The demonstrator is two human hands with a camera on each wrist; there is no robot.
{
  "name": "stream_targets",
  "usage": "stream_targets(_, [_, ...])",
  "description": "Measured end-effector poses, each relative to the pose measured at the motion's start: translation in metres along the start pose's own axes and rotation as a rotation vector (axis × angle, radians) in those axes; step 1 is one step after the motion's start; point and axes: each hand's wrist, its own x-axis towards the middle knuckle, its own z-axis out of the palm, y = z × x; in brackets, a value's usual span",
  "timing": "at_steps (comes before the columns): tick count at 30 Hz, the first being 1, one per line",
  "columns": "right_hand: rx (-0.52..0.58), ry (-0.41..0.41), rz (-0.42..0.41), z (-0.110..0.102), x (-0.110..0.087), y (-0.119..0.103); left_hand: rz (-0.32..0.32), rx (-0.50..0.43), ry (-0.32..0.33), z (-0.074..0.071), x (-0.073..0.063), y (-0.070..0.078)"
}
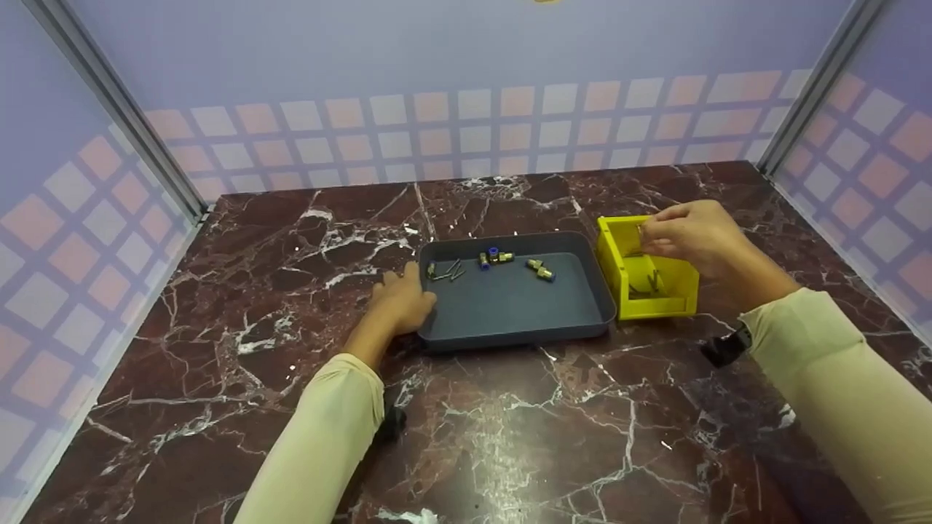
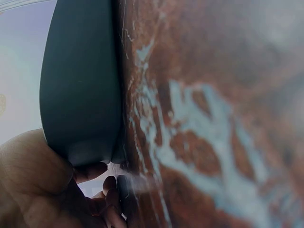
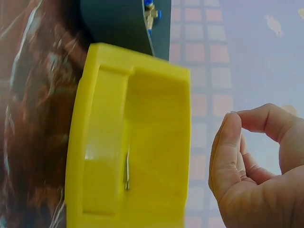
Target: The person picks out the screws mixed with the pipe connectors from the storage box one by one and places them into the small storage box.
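My left hand (image 1: 403, 302) grips the left edge of a dark grey tray (image 1: 510, 306), thumb at the rim; in the left wrist view part of that hand (image 2: 38, 175) lies against the tray's outer wall (image 2: 83, 80). Above a yellow bin (image 1: 659, 306), my right hand (image 1: 688, 233) pinches thumb and forefinger together. A tiny glint shows at the fingertips of the right hand (image 3: 256, 156) in the right wrist view, seemingly a thin metal pin, mostly hidden. One thin metal pin (image 3: 127, 171) lies inside the bin, with more seen from the head view.
In the tray lie several brass fittings with blue ends (image 1: 495, 256), a fitting pair (image 1: 541, 270) and thin metal pins (image 1: 453, 271) at the left. The bin stands against the tray's right side. Patterned panels (image 1: 466, 131) wall the marbled table (image 1: 291, 306) at back and sides.
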Motion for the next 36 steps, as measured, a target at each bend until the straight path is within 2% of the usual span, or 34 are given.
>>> stream_targets(4, [-0.014, 0.02, 0.011, -0.008, 0.002, 0.006, -0.003, -0.002, -0.002, 0.0, 0.0, -0.001])
stream_targets(11, [-0.169, 0.078, 0.032, -0.022, 0.003, 0.013, 0.002, 0.002, -0.009, 0.001, 0.001, -0.001])
stream_targets(24, [-0.162, 0.082, 0.051, -0.028, 0.007, 0.017, 0.005, 0.008, -0.007, -0.001, -0.002, 0.001])
stream_targets(32, [-0.229, 0.103, 0.038, -0.027, 0.008, 0.017, 0.017, 0.017, -0.006, -0.002, 0.0, 0.0])
stream_targets(36, [-0.176, 0.092, 0.028, -0.024, 0.007, 0.016, 0.018, 0.02, -0.004, -0.002, -0.001, 0.0])
